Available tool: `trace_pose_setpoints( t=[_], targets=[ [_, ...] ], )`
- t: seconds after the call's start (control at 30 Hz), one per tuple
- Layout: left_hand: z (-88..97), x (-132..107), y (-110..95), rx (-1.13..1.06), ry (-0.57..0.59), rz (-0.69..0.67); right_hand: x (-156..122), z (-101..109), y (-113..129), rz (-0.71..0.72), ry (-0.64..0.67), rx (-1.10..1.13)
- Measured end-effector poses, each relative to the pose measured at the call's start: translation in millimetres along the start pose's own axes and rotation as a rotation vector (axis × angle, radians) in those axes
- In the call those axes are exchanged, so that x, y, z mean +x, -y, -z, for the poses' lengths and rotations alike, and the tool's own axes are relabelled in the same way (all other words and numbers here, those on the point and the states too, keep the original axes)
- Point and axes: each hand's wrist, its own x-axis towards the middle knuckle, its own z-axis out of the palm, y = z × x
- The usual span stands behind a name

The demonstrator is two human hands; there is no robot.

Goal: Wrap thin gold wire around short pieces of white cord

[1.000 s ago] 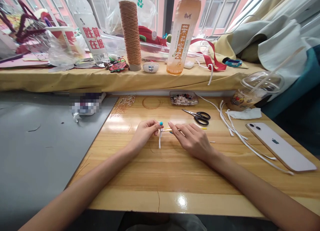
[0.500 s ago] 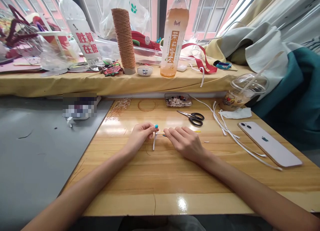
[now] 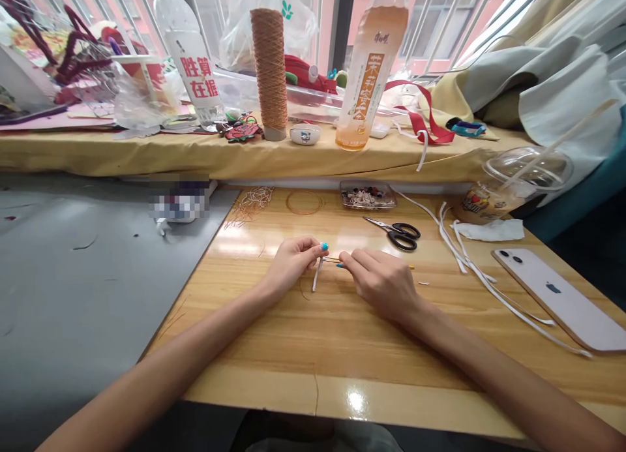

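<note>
My left hand [image 3: 299, 259] is closed, thumb and fingertips pinching a short white cord [image 3: 317, 276] whose end hangs down toward the wooden board. Just to its right, my right hand [image 3: 384, 279] is wrapped round a slim tool [image 3: 412, 267] with a yellow end sticking out past the knuckles. The tool's thin front part [image 3: 332, 260] points at the pinched cord. Whether its tip touches the cord is too small to tell. My fingers hide most of the tool.
Behind my hands lie black-handled scissors [image 3: 395, 232] and a clear box of beads [image 3: 368, 195]. White cords [image 3: 469, 263] and a phone [image 3: 557, 295] are at the right, near a plastic cup [image 3: 489, 194]. Bottles and a spool of brown thread [image 3: 270, 74] stand on the ledge.
The view has swung left, so everything appears further right. My right hand has drawn slightly away from the left, and more of the tool's thin front shows between them.
</note>
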Motion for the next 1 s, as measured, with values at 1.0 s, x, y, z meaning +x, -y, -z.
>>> trace_pose_setpoints(
  t=[1.0],
  targets=[
    [-3.6, 0.8, -5.9, -0.330, 0.122, 0.009, 14.8, 13.9, -6.9, -0.968, 0.512, 1.522]
  ],
)
